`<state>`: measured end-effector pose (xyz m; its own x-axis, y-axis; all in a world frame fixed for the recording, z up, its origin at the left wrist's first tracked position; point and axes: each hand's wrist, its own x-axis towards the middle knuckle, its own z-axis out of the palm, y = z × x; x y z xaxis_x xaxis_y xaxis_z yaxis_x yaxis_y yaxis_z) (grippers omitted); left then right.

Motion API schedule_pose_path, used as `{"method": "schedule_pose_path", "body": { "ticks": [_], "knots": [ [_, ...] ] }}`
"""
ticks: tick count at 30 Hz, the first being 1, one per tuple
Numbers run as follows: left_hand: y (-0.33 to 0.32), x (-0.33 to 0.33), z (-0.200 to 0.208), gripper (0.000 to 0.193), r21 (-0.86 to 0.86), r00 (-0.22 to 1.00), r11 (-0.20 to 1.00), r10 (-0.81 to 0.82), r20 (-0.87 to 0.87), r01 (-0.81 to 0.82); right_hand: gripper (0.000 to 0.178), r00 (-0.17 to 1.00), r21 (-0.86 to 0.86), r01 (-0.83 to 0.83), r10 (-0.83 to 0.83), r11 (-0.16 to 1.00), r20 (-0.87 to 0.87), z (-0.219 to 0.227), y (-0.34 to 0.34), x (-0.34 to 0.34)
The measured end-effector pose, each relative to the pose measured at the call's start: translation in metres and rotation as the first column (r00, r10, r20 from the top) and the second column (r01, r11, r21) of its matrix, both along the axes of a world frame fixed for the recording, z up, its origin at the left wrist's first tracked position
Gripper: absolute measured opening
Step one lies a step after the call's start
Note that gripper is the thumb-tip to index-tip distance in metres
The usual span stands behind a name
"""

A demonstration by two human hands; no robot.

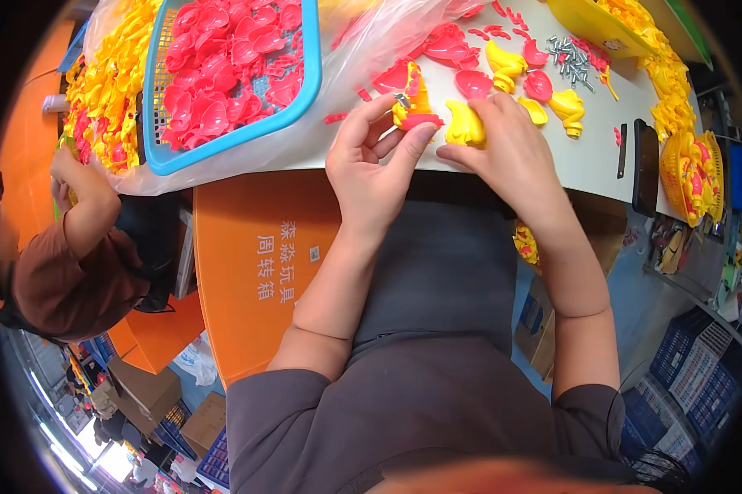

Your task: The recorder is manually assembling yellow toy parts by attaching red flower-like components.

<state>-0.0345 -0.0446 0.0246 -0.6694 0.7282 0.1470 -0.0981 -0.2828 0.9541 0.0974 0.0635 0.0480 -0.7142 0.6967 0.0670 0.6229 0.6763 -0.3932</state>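
Observation:
Near the table's front edge, my left hand (375,169) is closed on a yellow plastic toy half (417,92). A pink part shows at its lower end, and a small metal piece shows by my fingertips. Just to the right, my right hand (515,148) grips a yellow toy shell (464,123), rounded on the side facing up. The two pieces are close but apart. Beyond my hands lie pink cup-shaped parts (473,84), another yellow shell (504,59) and a pile of metal pins (572,59). A further yellow shell (568,109) rests right of my right hand.
A blue-rimmed basket (307,82) of pink parts stands on clear plastic sheeting at left. Heaped yellow parts (116,90) lie beyond it, near a co-worker's arm (87,193). A yellow basket (675,177) and a dark tray (646,169) sit at the right edge.

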Motion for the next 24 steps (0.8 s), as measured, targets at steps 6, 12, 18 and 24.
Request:
{"method": "schedule_pose_path", "body": {
  "ticks": [6, 12, 18, 24],
  "knots": [
    [0.000, 0.003, -0.002, 0.042, 0.008, 0.987, 1.000, 0.016, -0.157, -0.015, 0.057, 0.999, -0.181, 0.044, -0.043, 0.983, 0.007, 0.009, 0.012, 0.005],
    [0.007, 0.016, 0.004, 0.043, -0.001, 0.897, 0.997, 0.067, -0.437, -0.075, 0.051, 0.669, -0.671, -0.411, -0.296, 0.617, -0.682, 0.000, 0.001, 0.014],
    [0.006, 0.019, 0.006, 0.046, -0.002, 0.778, 0.997, 0.062, -0.626, -0.081, 0.051, 0.598, -0.689, -0.469, -0.375, 0.552, -0.708, -0.010, 0.000, 0.017],
    [0.007, 0.025, 0.013, 0.044, 0.027, 0.721, 0.991, 0.117, -0.683, -0.134, 0.052, 0.581, -0.673, -0.465, -0.376, 0.574, -0.722, -0.015, 0.000, 0.021]
  ]
}}
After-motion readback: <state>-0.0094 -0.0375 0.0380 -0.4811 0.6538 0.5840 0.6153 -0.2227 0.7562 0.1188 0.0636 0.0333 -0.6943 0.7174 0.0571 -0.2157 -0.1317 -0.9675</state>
